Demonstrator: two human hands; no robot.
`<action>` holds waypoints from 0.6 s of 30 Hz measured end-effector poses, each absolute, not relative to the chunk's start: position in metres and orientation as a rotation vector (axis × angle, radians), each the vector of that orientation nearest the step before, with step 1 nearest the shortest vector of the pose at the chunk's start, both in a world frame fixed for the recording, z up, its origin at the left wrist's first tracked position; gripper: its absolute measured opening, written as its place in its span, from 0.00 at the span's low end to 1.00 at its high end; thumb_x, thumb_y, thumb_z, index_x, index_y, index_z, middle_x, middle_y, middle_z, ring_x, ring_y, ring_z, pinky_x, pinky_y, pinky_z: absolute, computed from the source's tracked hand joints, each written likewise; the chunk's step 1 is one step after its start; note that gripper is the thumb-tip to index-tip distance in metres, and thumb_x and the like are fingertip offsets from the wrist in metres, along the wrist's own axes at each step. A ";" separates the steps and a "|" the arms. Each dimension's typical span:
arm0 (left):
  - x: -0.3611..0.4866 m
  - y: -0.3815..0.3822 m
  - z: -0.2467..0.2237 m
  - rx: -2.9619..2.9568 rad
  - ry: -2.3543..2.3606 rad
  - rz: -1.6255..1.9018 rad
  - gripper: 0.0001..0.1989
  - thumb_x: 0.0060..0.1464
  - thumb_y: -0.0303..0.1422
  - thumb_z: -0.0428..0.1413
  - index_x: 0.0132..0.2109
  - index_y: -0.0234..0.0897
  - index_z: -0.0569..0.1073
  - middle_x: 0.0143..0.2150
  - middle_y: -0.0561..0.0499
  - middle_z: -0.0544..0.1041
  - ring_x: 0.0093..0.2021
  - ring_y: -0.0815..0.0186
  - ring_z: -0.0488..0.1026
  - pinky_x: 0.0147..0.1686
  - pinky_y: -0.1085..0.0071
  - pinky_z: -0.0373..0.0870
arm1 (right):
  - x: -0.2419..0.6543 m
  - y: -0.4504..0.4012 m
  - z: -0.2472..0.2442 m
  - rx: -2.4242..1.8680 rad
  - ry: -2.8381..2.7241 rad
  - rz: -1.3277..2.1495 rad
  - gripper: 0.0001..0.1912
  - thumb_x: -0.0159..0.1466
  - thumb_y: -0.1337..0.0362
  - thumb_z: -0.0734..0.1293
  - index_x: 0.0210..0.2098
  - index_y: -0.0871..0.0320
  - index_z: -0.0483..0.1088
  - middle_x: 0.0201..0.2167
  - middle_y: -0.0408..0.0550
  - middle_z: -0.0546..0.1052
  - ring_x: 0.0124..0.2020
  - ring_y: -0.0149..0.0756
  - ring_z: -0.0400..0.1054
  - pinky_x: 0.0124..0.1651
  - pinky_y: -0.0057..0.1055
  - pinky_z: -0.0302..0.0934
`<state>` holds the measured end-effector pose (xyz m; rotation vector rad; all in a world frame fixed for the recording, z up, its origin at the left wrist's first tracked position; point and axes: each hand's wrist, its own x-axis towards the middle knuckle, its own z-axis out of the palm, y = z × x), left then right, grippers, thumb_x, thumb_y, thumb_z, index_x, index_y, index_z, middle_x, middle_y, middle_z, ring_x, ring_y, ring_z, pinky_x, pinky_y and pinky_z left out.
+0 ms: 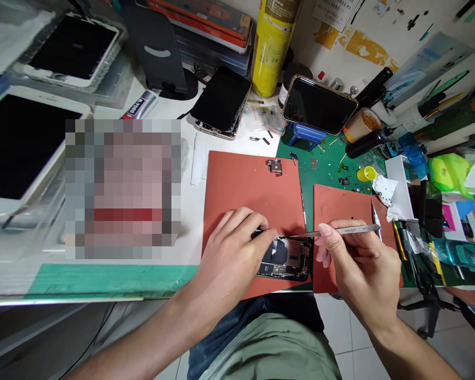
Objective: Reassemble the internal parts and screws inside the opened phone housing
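An opened smartphone (285, 258) lies on a reddish-brown mat (249, 184), its battery and circuit parts exposed. My left hand (237, 248) covers its left end, fingers curled and thumb at the upper edge, gripping it. Pinched in my right hand (360, 258) is a pair of metal tweezers (348, 230), pointing left. Their tips reach the phone's upper edge near my left thumb; whether they touch it or hold anything is too small to tell. Farther back on the mat sits a small metal phone part (275, 167).
A second mat (328, 206) lies at right, near screwdrivers and a white tray (399, 184). Behind stand a phone on a blue stand (306, 136), a yellow spray can (273, 47) and stacked phones (221, 100). Tablets (24, 142) lie at left; a pixelated patch hides part of the table.
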<state>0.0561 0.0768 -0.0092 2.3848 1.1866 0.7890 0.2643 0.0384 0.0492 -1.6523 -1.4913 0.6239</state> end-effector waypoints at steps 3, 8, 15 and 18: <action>0.056 0.076 -0.009 2.374 1.194 0.791 0.11 0.68 0.21 0.56 0.47 0.39 0.82 0.42 0.48 0.79 0.44 0.58 0.72 0.44 0.59 0.67 | 0.266 0.033 0.046 -1.594 -1.535 0.570 0.01 0.71 0.68 0.72 0.41 0.55 0.77 0.29 0.42 0.81 0.25 0.33 0.78 0.30 0.32 0.75; 0.057 0.077 -0.008 2.368 1.193 0.780 0.11 0.68 0.22 0.57 0.47 0.39 0.82 0.42 0.49 0.79 0.44 0.57 0.72 0.44 0.59 0.67 | 0.275 0.021 0.043 -1.446 -1.652 0.508 0.15 0.67 0.76 0.72 0.49 0.52 0.79 0.29 0.41 0.82 0.28 0.35 0.79 0.34 0.34 0.78; 0.056 0.076 -0.009 2.371 1.204 0.773 0.11 0.67 0.21 0.57 0.45 0.38 0.81 0.43 0.48 0.78 0.45 0.57 0.72 0.44 0.59 0.66 | 0.300 0.014 0.037 -1.107 -2.027 0.529 0.27 0.67 0.80 0.68 0.60 0.52 0.77 0.36 0.48 0.86 0.35 0.40 0.83 0.36 0.35 0.81; 0.056 0.075 -0.009 2.373 1.211 0.758 0.11 0.68 0.21 0.56 0.44 0.39 0.81 0.43 0.48 0.78 0.45 0.58 0.72 0.44 0.59 0.66 | 0.308 0.016 0.038 -1.013 -2.191 0.455 0.27 0.69 0.78 0.68 0.64 0.53 0.74 0.37 0.48 0.87 0.36 0.40 0.84 0.38 0.35 0.82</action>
